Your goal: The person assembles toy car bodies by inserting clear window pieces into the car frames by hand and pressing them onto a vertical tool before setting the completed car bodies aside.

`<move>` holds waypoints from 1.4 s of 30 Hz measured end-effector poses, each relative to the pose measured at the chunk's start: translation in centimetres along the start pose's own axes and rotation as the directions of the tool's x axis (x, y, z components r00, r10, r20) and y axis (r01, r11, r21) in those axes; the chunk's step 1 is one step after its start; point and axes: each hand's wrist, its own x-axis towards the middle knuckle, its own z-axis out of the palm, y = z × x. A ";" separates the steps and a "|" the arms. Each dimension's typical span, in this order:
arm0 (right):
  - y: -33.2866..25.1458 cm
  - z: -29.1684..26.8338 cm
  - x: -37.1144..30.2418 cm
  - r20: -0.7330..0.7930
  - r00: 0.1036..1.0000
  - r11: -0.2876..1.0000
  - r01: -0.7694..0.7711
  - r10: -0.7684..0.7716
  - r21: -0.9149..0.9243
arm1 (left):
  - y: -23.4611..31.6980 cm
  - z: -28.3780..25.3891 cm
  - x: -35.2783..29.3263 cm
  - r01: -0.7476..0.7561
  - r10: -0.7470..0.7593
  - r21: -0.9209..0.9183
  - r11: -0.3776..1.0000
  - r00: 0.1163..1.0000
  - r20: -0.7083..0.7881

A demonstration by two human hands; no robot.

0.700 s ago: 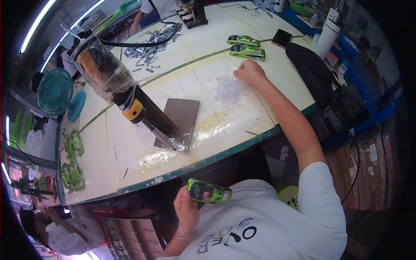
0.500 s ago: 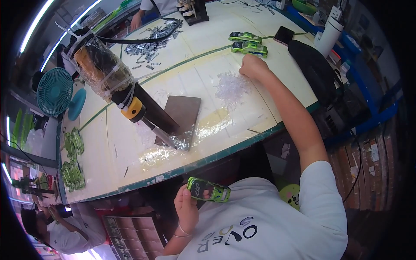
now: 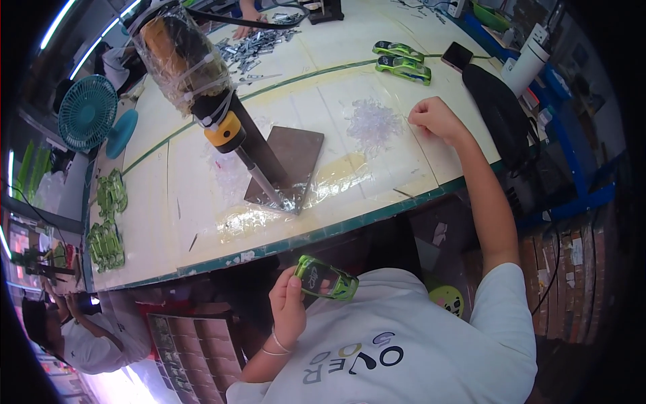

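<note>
Right hand [image 3: 437, 120] shifted right, away from clear-piece pile [image 3: 373, 126]; fingers curled — cannot tell if anything inside. Left hand [image 3: 288, 308] pinches green car shell [image 3: 326, 280] between thumb and fingers, off table's [image 3: 151, 222] near edge — slackened pinch could drop it.

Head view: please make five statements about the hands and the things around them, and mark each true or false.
1. The left hand holds a green car body. True.
2. The right hand touches the dark phone. False: the phone lies apart from it.
3. The clear pieces lie left of the right hand. True.
4. The desk fan is red. False: it is teal.
5. Two more green car bodies lie near the phone. True.
</note>
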 end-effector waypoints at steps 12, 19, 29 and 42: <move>-4.0 13.3 -14.4 0.318 0.716 0.749 0.426 -0.622 0.507 | 3.3 2.0 1.0 -0.231 0.151 0.319 0.919 0.955 0.257; -3.8 13.3 -14.4 0.406 0.704 0.765 0.307 -0.583 0.566 | 3.8 1.3 1.0 -0.294 0.151 0.419 0.859 0.927 0.342; -4.6 11.8 -13.8 0.553 0.589 0.803 0.355 -0.589 0.478 | 4.3 1.0 1.2 -0.397 0.135 0.506 0.766 0.868 0.478; -3.4 16.6 -16.5 0.125 0.682 0.688 0.681 -0.721 0.253 | 2.8 0.0 1.1 -0.053 0.045 0.032 0.998 0.973 0.228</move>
